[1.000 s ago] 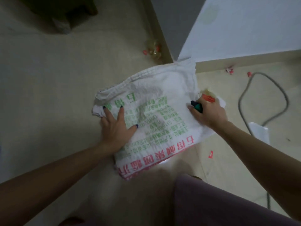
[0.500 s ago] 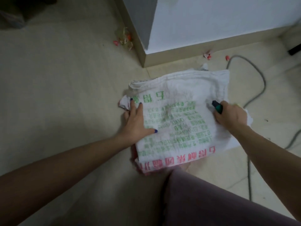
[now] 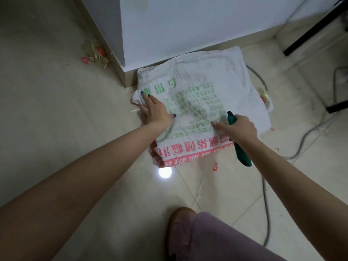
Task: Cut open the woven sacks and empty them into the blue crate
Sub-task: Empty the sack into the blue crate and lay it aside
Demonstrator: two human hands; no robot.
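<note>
Left hand (image 3: 156,108): laid flat on the woven sack (image 3: 226,76), palm down, fingers straight and aimed toward 11 o'clock. Fingertips reach the sack's crumpled 9 o'clock corner. Dark blue polish on the nails.

Right hand (image 3: 237,127): fingers wrapped round a green-handled tool (image 3: 243,155). One dark end pokes out past the knuckles toward 12 o'clock; the long green end trails under the wrist toward 5 o'clock and past the sack's near edge. Forefinger stretched toward 9 o'clock, lying on the print. Whether the tool bears a blade, cannot tell.

Sack: white weave, green print in the middle, red band along the 6 o'clock edge. Lies flat and folded on the tiled floor (image 3: 56,110). Its 12 o'clock edge sits against the foot of a white wall (image 3: 188,25), at the wall's outer corner.

Around it:
- Grey cable (image 3: 265,204) runs along the floor from the sack's 3 o'clock side down toward 6 o'clock.
- Small red scrap (image 3: 215,166) on the tile just beside the tool's green end.
- Clump of wrapper litter (image 3: 94,51) at 10 o'clock of the sack, well apart, by the wall's corner.
- Yellow-and-red scrap (image 3: 263,94) touching the sack's 3 o'clock edge.
- Brown slipper (image 3: 178,219) and mauve trouser leg (image 3: 226,242) at 6 o'clock, near the bottom of view.
- Bright spot of reflected light (image 3: 165,172) on the tile just beside the red band.
</note>
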